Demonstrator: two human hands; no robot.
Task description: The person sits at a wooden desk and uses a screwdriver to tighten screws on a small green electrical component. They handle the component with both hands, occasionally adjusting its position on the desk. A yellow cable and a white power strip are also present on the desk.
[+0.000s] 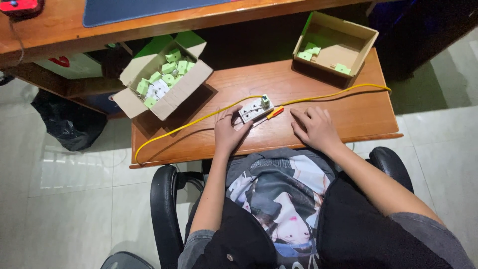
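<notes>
The person wears a grey short-sleeved T-shirt with a large cartoon-style print in white, pink and dark tones across the chest, and black trousers. Forearms are bare, with no watch, rings or gloves.

I see a wooden table (348, 119) with a box (164, 74) at its far left, open and heaped with small green and white plugs (167, 74). A second box (336, 45) sits far right, with only a few green plugs (312, 49) inside. A black bag (69, 122) lies on the tiled floor (59, 199) at the left. On the far desk (55, 27) I make out a blue mat (129, 9) and a red object (19, 6). A black chair (164, 204) shows near me.
</notes>
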